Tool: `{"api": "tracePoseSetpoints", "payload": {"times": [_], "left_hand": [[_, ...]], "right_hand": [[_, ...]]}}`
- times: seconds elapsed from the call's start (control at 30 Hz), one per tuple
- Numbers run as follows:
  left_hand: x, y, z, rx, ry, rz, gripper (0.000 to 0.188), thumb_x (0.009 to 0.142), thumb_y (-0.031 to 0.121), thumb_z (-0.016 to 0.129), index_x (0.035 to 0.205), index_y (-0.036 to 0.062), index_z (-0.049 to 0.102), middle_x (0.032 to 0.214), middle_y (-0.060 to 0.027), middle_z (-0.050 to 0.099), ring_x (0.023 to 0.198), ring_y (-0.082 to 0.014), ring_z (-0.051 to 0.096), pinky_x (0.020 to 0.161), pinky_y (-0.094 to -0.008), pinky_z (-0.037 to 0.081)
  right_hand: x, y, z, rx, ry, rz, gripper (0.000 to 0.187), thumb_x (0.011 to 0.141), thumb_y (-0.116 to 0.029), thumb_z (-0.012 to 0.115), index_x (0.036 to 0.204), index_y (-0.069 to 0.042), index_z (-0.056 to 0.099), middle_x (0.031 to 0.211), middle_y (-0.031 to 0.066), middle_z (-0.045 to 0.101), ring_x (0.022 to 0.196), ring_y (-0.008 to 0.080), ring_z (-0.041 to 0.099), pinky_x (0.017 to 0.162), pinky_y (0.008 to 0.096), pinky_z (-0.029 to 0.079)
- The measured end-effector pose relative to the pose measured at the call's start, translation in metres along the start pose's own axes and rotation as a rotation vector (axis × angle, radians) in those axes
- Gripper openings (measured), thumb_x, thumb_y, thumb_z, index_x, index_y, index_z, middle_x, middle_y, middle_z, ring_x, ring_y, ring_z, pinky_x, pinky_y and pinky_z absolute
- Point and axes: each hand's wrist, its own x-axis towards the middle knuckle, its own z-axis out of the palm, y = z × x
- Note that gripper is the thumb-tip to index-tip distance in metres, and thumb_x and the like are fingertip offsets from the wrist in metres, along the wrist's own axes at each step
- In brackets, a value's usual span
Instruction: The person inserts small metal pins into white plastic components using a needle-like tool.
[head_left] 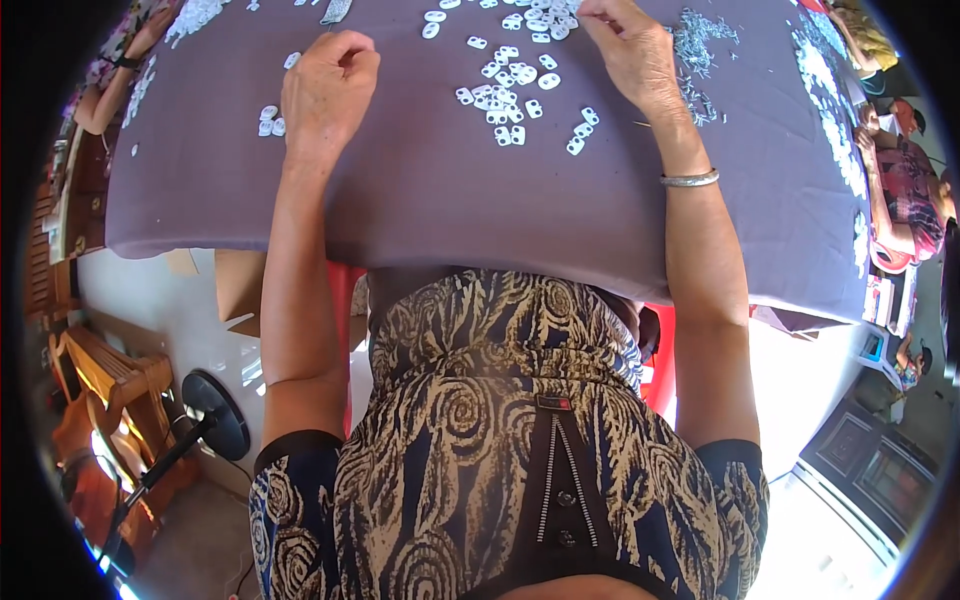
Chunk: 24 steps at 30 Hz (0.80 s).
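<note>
My left hand [328, 95] rests over the dark cloth with its fingers curled in. Whatever they hold, if anything, is hidden. Just beyond it lies a small silvery strip [337, 11], and a few white plastic pieces [271, 122] sit beside its wrist. My right hand [634, 55] is closed in a pinch at the edge of a heap of small white oval pieces with holes [550, 18]; I cannot make out what is in its fingertips. More such white pieces [495, 98] are scattered between my hands. A loose pile of small metal screws or pins [697, 45] lies right of my right hand.
A mauve-brown cloth [480, 200] covers the table. Clear plastic bits [196, 18] are heaped at the far left, and more white pieces [835, 120] line the right edge. Other people sit at the left and right sides. A fan's round base [216, 415] stands on the floor.
</note>
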Motion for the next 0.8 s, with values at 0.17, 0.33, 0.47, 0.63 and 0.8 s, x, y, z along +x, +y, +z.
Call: {"api": "tracePoseSetpoints", "payload": {"times": [0.17,0.33,0.47,0.63,0.8], "left_hand": [[0.001,-0.003,0.001,-0.153,0.130,0.053,0.012,0.083,0.011,0.063,0.092,0.0065,0.068,0.079,-0.0029,0.066,0.073,-0.0134,0.062,0.067,-0.0283,0.048],[-0.009,0.027,0.014,-0.500,0.007,-0.132,0.018,0.089,0.018,0.067,0.100,0.0040,0.068,0.078,-0.0029,0.065,0.065,-0.0061,0.059,0.054,-0.0198,0.045],[-0.021,0.049,0.020,-0.710,-0.244,-0.226,0.024,0.091,0.027,0.064,0.087,0.0042,0.067,0.060,-0.0016,0.060,0.043,-0.0030,0.049,0.040,-0.0196,0.036],[-0.036,0.057,0.029,-0.727,-0.365,-0.182,0.035,0.092,0.032,0.062,0.074,0.0024,0.064,0.048,0.0009,0.050,0.043,-0.0043,0.047,0.040,-0.0233,0.037],[-0.041,0.065,0.046,-0.674,-0.329,-0.106,0.035,0.090,0.031,0.065,0.071,0.0011,0.062,0.050,-0.0023,0.051,0.045,-0.0054,0.044,0.042,-0.0279,0.037]], "right_hand": [[-0.001,-0.025,0.011,-0.224,-0.117,-0.191,0.008,0.081,-0.010,0.064,0.087,-0.005,0.064,0.083,0.0126,0.061,0.082,0.0326,0.060,0.073,0.0401,0.050],[0.003,-0.035,0.012,-0.260,-0.180,-0.158,0.010,0.081,-0.011,0.065,0.089,-0.004,0.065,0.080,0.0135,0.060,0.082,0.0334,0.061,0.073,0.0404,0.050],[0.004,-0.019,0.016,-0.205,-0.313,-0.066,0.013,0.081,-0.011,0.066,0.091,-0.003,0.064,0.082,0.0144,0.061,0.083,0.0334,0.061,0.073,0.0405,0.050],[-0.005,-0.035,0.016,0.017,-0.221,-0.119,0.010,0.078,-0.004,0.070,0.086,-0.005,0.064,0.068,0.0028,0.061,0.061,0.0119,0.057,0.058,0.0255,0.049],[-0.008,-0.025,0.013,0.126,-0.165,-0.025,0.007,0.082,-0.002,0.069,0.084,-0.001,0.062,0.072,-0.0037,0.059,0.065,0.0030,0.053,0.060,0.0190,0.046]]}}
